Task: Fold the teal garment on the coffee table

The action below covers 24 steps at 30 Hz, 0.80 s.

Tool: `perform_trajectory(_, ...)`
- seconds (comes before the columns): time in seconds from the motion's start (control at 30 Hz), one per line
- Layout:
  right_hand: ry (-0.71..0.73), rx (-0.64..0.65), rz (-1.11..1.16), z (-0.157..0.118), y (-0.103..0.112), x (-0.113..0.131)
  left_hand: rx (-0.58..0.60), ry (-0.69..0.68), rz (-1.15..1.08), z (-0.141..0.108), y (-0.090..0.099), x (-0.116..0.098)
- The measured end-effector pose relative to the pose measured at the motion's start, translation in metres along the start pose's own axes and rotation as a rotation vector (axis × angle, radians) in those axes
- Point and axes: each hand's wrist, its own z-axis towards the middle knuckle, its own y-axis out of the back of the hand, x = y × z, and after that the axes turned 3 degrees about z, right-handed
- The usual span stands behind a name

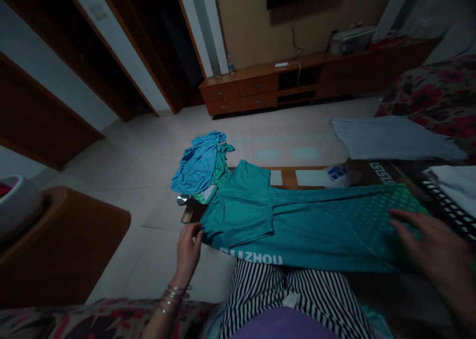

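Note:
A teal jersey (pixel 312 225) lies stretched across my lap and the low table, one short sleeve folded inward on its left part. White letters, partly hidden, run along its near edge, and a green dotted pattern covers its right end. My left hand (pixel 189 247) pinches the jersey's left corner between thumb and fingers. Over the patterned end hovers my right hand (pixel 427 240), somewhat blurred, its thumb and fingers apart with nothing seen between them.
A blue garment (pixel 199 163) and a green patterned one (pixel 222 165) are heaped at the table's far left end. A clear plastic bag (pixel 340 174) sits behind the jersey. A grey cloth (pixel 394 137) and folded white cloth (pixel 453 185) lie to the right. A wooden cabinet (pixel 256 88) stands beyond.

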Motion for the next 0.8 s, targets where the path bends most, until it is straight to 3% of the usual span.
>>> perform_trajectory(0.1,0.388,0.362,0.321,0.018,-0.046,0.081,0.025,-0.18,0.013,0.025,-0.011,-0.021)
perform_trajectory(0.2,0.648,0.53,0.34,0.028,-0.089,0.148,0.068,-0.263,0.054,0.059,-0.025,-0.028)
perform_trajectory(0.3,0.76,0.568,0.261,0.032,-0.114,0.175,0.148,-0.328,0.089,0.096,-0.036,-0.022)
perform_trajectory(0.4,0.775,0.597,0.305,0.04,-0.126,0.175,0.246,-0.422,0.091,0.123,-0.045,-0.013)
perform_trajectory(0.47,0.705,0.624,0.448,0.053,-0.132,0.171,0.315,-0.434,0.063,0.136,-0.049,-0.008)
perform_trajectory(0.53,0.533,0.656,0.646,0.075,-0.143,0.168,0.36,-0.375,0.013,0.146,-0.053,-0.003)
perform_trajectory(0.6,0.258,0.675,0.8,0.106,-0.16,0.164,0.377,-0.257,-0.067,0.153,-0.057,0.001)
perform_trajectory(0.7,-0.222,0.684,0.844,0.157,-0.194,0.158,0.385,-0.047,-0.19,0.164,-0.062,0.005)
perform_trajectory(0.8,-0.487,0.751,0.836,0.191,-0.222,0.149,0.379,0.069,-0.189,0.176,-0.065,0.001)
